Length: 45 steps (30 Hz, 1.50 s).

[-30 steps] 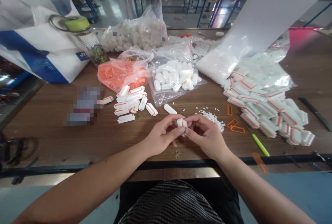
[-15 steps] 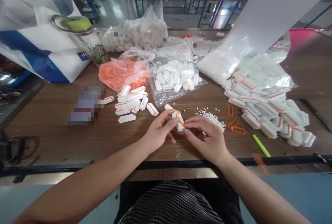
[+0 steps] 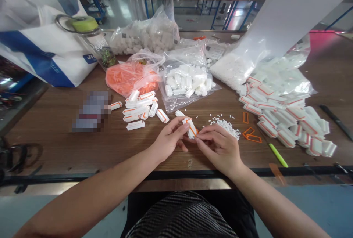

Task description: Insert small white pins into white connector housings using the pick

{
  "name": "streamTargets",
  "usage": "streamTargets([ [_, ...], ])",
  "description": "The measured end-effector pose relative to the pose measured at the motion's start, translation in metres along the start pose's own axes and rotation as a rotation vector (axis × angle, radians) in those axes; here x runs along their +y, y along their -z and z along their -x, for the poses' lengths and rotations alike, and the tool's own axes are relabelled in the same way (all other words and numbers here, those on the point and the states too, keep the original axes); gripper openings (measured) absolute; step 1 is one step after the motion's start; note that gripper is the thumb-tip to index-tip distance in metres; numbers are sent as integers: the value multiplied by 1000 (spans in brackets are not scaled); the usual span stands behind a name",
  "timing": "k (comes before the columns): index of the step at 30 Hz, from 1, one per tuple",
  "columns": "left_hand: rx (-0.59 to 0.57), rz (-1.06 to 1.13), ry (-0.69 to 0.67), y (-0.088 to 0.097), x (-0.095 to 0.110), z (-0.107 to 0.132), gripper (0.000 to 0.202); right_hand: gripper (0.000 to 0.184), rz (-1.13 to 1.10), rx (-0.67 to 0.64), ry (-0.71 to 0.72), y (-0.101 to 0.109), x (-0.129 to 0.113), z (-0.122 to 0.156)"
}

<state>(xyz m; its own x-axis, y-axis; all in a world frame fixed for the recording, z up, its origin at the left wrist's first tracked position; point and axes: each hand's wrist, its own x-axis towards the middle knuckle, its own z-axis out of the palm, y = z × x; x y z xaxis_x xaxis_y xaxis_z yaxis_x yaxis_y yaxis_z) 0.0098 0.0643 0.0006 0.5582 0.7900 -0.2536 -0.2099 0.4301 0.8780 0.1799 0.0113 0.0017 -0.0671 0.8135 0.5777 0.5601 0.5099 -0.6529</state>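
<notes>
Between my fingers, above the table's front part, is a small white plastic housing [image 3: 191, 128] with an orange rectangular frame around it. My left hand [image 3: 172, 139] is closed on its upper left side, thumb across the near face. The fingertips of my right hand [image 3: 219, 146] pinch at the lower right end, where the orange frame meets the housing. Exactly what those fingertips press on is partly hidden. Just behind my left hand lies another white housing [image 3: 180, 113]. Loose small white pegs [image 3: 226, 127] are heaped behind my right hand. Several loose orange frames [image 3: 252, 136] lie to its right.
White housings with orange frames form a pile at left [image 3: 139, 107] and a larger pile at right [image 3: 286, 116]. Behind are a bag of orange parts [image 3: 132, 76], a bag of white parts [image 3: 189, 80] and a bottle [image 3: 96, 43]. A green-handled tool [image 3: 278, 155] lies at right.
The housing has turned slightly in my fingers, showing more of its white face. My right fingertips have shifted a little at its lower end. Everything else stays in place.
</notes>
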Motion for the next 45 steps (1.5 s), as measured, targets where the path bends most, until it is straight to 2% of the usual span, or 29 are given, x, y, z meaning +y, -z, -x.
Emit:
streamTargets([
  [10,-50,8,8,2,0,0,51,10,-46,-25,-46,1,-6,-3],
  [19,-99,4,-4,4,-2,-1,50,9,-258,-53,-398,3,-3,-2],
  [24,-142,-66,-1,5,-5,0,54,8,-347,-49,-501,3,-2,-5],
  [29,-169,-160,-35,5,-6,1,51,8,-380,-59,-539,5,2,-6],
  [37,-238,-424,-174,6,-1,5,43,11,-320,-110,-542,3,5,-3],
  [45,-260,-530,-132,3,3,8,44,15,-185,-105,-430,5,1,-4],
])
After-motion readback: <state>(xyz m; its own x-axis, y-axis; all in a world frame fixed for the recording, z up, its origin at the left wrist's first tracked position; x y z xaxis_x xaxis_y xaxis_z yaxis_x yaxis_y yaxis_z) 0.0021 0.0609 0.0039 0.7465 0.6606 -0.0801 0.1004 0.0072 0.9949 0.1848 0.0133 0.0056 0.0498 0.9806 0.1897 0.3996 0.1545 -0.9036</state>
